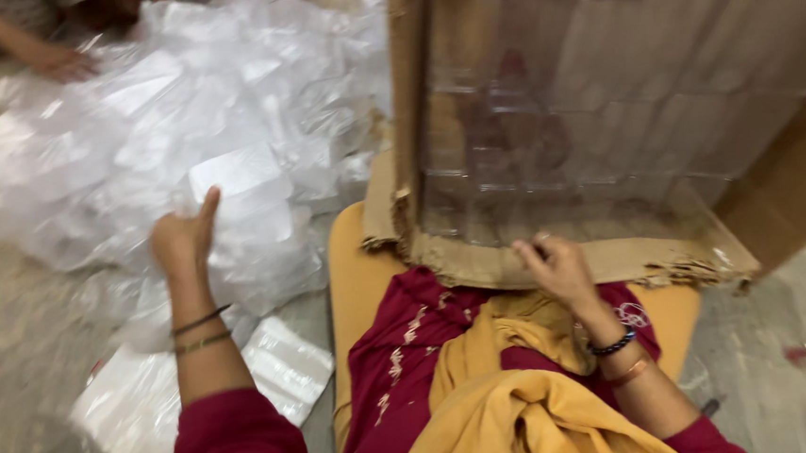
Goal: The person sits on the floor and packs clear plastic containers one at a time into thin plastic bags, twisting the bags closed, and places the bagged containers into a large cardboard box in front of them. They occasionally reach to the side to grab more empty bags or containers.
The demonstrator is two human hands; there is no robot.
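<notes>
My left hand [182,237] reaches out to the left and touches a clear plastic packet [239,186] at the near edge of a big heap of such packets [149,112]; whether the fingers grip it is not clear in the blur. My right hand [555,268] rests on the torn lower flap of a large cardboard box [557,263], fingers curled at the flap's edge. The box stands open toward me and is filled with stacked clear plastic containers [593,100]. Both wrists wear bangles, and red sleeves cover my arms.
Another person's hand [56,62] rests on the heap at the top left. More flat packets [151,405] lie on the concrete floor by my left arm. A yellow seat [355,277] is under me, with red and mustard cloth on my lap.
</notes>
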